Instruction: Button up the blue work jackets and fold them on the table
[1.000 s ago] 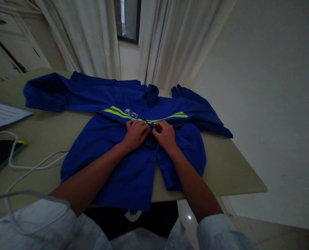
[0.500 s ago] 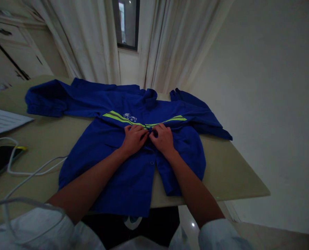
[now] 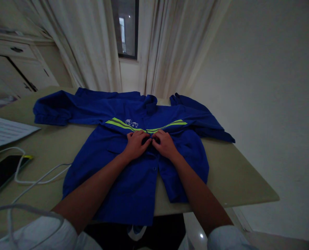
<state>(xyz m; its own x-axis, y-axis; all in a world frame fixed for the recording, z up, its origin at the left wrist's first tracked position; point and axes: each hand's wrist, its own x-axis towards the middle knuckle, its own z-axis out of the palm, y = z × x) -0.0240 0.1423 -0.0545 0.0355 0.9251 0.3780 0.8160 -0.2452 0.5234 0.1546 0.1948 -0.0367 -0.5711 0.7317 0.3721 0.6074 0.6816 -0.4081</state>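
A blue work jacket [image 3: 113, 152] with yellow-green stripes lies face up on the beige table [image 3: 230, 173], sleeves spread to both sides, its hem hanging over the near edge. My left hand [image 3: 136, 144] and my right hand [image 3: 165, 143] meet at the front placket just below the stripes. Both have fingers curled, pinching the two front edges together at the middle. What sits between the fingertips is too small to make out. A button shows lower on the placket.
On the table's left lie a sheet of paper [image 3: 3, 130], a dark phone [image 3: 0, 173] and a white cable [image 3: 37, 175]. Curtains [image 3: 170, 45], a window and a cabinet [image 3: 16, 66] stand behind. The table's right edge drops to the floor.
The view has tilted a little, so everything sits lower in the picture. Both hands stay together on the placket with only small finger movements.
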